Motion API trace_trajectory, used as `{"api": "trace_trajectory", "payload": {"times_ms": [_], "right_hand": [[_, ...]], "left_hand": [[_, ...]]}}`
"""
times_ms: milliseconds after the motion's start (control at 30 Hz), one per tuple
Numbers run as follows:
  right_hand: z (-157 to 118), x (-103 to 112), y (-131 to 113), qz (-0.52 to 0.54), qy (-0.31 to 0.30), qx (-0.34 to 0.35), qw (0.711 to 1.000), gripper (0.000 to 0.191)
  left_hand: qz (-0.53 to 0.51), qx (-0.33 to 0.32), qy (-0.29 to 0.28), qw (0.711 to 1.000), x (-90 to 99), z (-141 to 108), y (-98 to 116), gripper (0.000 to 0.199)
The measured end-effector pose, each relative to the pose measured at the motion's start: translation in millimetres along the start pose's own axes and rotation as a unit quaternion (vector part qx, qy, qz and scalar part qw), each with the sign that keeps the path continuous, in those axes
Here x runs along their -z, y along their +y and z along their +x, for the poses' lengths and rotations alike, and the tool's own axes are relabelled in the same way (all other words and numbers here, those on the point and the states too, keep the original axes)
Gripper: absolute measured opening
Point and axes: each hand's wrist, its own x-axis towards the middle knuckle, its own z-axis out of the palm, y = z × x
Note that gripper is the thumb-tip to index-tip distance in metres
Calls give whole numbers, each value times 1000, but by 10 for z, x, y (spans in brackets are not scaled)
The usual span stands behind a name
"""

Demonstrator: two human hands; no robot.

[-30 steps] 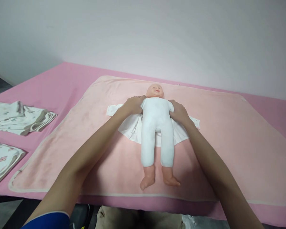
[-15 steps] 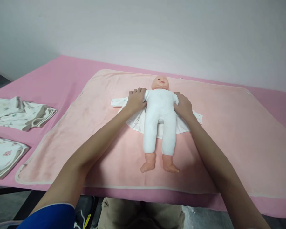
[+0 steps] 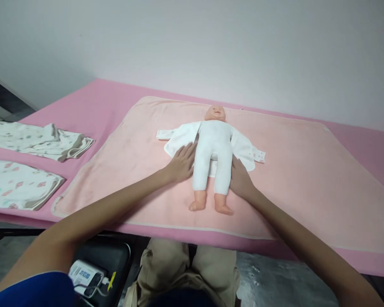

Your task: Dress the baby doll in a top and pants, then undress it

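Note:
A baby doll [image 3: 214, 136] with a white cloth body lies face up, its head toward the far side. Spread open beneath it is a white baby shirt [image 3: 184, 133], the sleeves reaching out to both sides. My left hand [image 3: 181, 164] rests flat beside the doll's hip, fingers outstretched over the shirt's lower edge and holding nothing. On the other side my right hand [image 3: 240, 177] lies along the doll's thigh, fingers extended and their tips partly hidden against the leg and shirt.
A light pink blanket [image 3: 307, 183] lies under everything on the pink table [image 3: 105, 96]. Two folded printed cloths sit at the left, one greenish-patterned [image 3: 35, 138], one with pink shapes [image 3: 21, 185]. Below the table edge is a black chair [image 3: 112, 251] bearing a white device [image 3: 85, 275].
Both hands have left the doll's shoulders and slid down to its hips and thighs. The shirt's sides now lie in full view. My view has shifted slightly.

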Motion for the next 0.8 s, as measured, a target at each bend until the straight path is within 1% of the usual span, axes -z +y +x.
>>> {"api": "trace_trajectory", "payload": {"times_ms": [67,133,233,300,333,367,400,433,467,533,600,633,667,700,733,767,800], "right_hand": [[-397,70,-77,21,-33,37,999,63],[-753,126,-124,29,-50,56,997,61],[-1199,160,-212,13,-42,51,998,60],[-1455,151,-331,-8,-4,41,999,61],[-1579,139,-412,-17,25,37,999,64],[-1704,120,-504,-23,57,36,997,69],[-1830,93,-604,-24,91,42,995,74],[-1957,54,-707,-19,125,58,990,78],[-2084,4,-809,-9,154,85,984,80],[-2321,-130,-998,30,196,167,966,70],[-2523,-285,-1160,73,178,249,949,54],[-2608,-358,-1232,93,156,270,946,48],[-2685,-424,-1298,112,130,278,945,43],[-2755,-479,-1356,130,105,273,947,39],[-2819,-523,-1407,145,81,262,951,37],[-2878,-556,-1448,158,59,254,953,36],[-2930,-580,-1480,164,38,251,953,35]], "left_hand": [[-9,-15,-39,999,38,-323,103,69],[-10,-23,-57,998,126,-571,228,63],[-11,-37,-79,996,373,-775,436,52],[-26,-40,-93,995,582,-823,541,40],[-37,-30,-82,996,686,-834,563,38],[-45,-11,-54,997,785,-844,554,38],[-49,16,-10,999,877,-859,504,39],[-47,47,45,997,963,-885,409,37],[-39,78,105,991,1044,-924,266,33],[-10,146,214,966,1202,-1057,-145,19],[5,235,310,921,1360,-1283,-645,5],[11,284,356,890,1438,-1436,-890,4],[19,331,401,854,1514,-1613,-1113,11],[23,372,424,825,1586,-1809,-1301,21],[28,418,452,788,1653,-2016,-1449,32],[28,454,461,762,1714,-2226,-1555,46],[23,461,462,757,1770,-2428,-1621,56]]}}
